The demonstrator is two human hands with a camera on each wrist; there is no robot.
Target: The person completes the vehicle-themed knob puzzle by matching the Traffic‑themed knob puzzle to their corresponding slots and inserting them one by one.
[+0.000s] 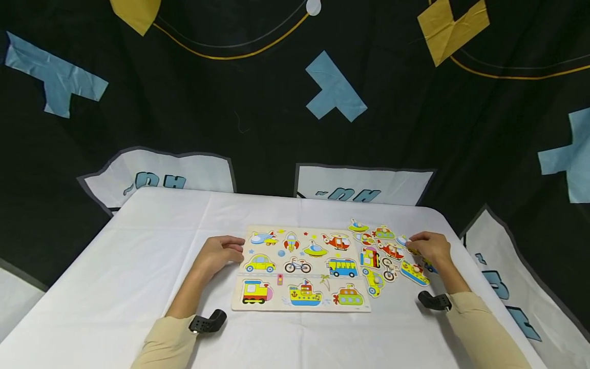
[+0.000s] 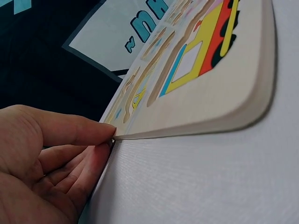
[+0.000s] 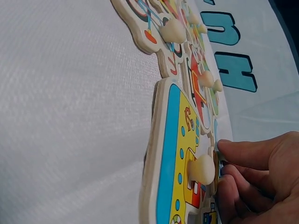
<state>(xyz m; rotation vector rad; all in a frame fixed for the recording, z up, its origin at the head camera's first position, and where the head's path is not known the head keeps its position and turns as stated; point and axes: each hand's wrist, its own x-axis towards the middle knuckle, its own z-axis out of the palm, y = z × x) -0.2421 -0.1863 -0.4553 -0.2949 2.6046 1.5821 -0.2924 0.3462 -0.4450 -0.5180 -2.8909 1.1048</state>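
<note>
A wooden puzzle board (image 1: pixel 288 264) with pictures of vehicles lies flat on the white table. My left hand (image 1: pixel 223 251) is at its left side; in the left wrist view the thumb and fingers (image 2: pixel 93 133) pinch the board's edge. To the right of the board lies a cluster of knobbed vehicle pieces. My right hand (image 1: pixel 432 247) reaches over the cluster's right side, its fingertips pinching a puzzle piece (image 1: pixel 402 240) with blue and yellow parts, mostly hidden. Nearest to that hand in the right wrist view is a ship piece (image 3: pixel 180 163) with a wooden knob.
Around the right hand lie a helicopter piece (image 1: pixel 391 250), a bicycle piece (image 1: pixel 389 269) and a train piece (image 1: pixel 370 257). A car piece (image 1: pixel 374 283) and a saucer piece (image 1: pixel 357 226) overlap the board's right edge. Behind the table hangs a black cloth (image 1: pixel 258 128).
</note>
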